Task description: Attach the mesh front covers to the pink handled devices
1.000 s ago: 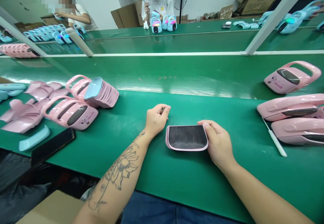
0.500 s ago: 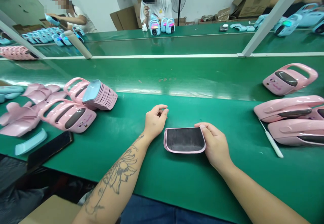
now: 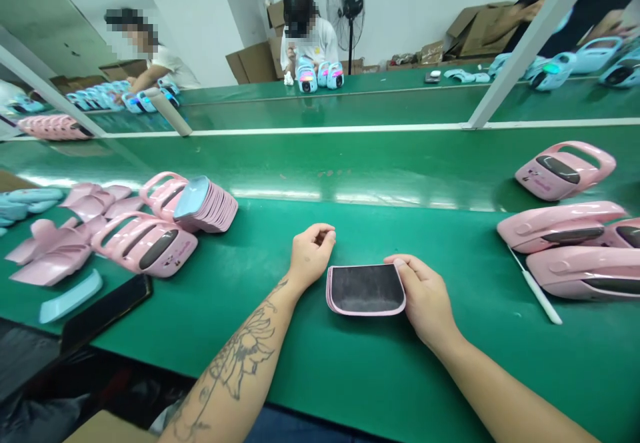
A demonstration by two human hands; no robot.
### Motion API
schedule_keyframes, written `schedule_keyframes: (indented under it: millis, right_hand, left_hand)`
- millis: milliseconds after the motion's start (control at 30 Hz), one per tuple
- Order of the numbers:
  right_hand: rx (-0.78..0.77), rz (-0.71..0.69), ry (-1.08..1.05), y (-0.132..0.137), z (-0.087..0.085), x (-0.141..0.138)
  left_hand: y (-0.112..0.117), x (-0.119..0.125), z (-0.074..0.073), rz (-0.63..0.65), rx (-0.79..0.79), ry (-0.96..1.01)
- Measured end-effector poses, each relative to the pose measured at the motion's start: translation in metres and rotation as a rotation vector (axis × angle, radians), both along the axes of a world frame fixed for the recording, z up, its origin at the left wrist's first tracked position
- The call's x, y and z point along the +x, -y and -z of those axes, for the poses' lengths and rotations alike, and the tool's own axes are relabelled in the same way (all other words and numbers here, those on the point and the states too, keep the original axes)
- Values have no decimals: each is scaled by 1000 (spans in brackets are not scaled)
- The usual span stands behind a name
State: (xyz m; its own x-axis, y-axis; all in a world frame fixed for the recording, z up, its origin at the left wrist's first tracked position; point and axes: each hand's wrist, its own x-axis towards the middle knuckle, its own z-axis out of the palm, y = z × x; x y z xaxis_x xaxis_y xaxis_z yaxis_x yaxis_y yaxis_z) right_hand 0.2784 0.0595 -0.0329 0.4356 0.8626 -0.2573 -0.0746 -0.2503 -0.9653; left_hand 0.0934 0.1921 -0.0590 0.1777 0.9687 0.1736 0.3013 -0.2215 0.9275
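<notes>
My right hand (image 3: pixel 425 296) grips a small stack of curved pink-edged panels (image 3: pixel 369 289) by its right end, thumb in front. The top panel has a dark, slightly smudged face, and several edges show at the left side. My left hand (image 3: pixel 313 253) rests just beyond the stack's left end, apart from it. Its fingers are curled in with thumb and fingertips close together; whether anything tiny is between them I cannot make out. Farther left, a row of similar pink panels (image 3: pixel 220 209) with a light blue one (image 3: pixel 193 197) in front leans by glossy pink handled housings (image 3: pixel 163 249).
Pink shell pieces (image 3: pixel 55 249), a light blue strip (image 3: pixel 73 296) and a black phone-like slab (image 3: pixel 107 309) lie left. Right are more pink housings (image 3: pixel 580 273) and a white pen-like tool (image 3: pixel 543 296). A white rail (image 3: pixel 320 131) crosses behind; co-workers sit beyond.
My view has tilted up slightly, so everything sits lower. Both my hands and the stack keep nearly the same pose. The co-worker at far left has lowered the raised blue piece.
</notes>
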Motion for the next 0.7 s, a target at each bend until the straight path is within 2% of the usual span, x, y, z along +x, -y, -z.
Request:
schedule_keyframes:
  millis: [133,233,367,433,500,567,700]
  right_hand:
    - [0,-7,-17,-2,0,0]
    - [15,-1,34,-2,2,4]
    - [-9,39,73,-2,15,12]
    - [-13,48,43,-4,24,15]
    - [-6,59,15,-6,29,15]
    - [4,67,-10,-6,30,14]
    - [24,82,-46,-2,24,11]
  left_hand:
    - [-1,-1,-3,-6,-12,37]
    - [3,-4,-11,-36,-12,49]
    - [11,-15,-29,-107,17,28]
    - [15,-29,-36,-146,50,-3]
    - [21,-53,-41,-179,95,-56]
    - [29,-87,-41,-209,145,-139]
    - [53,-167,-28,-298,242,-371]
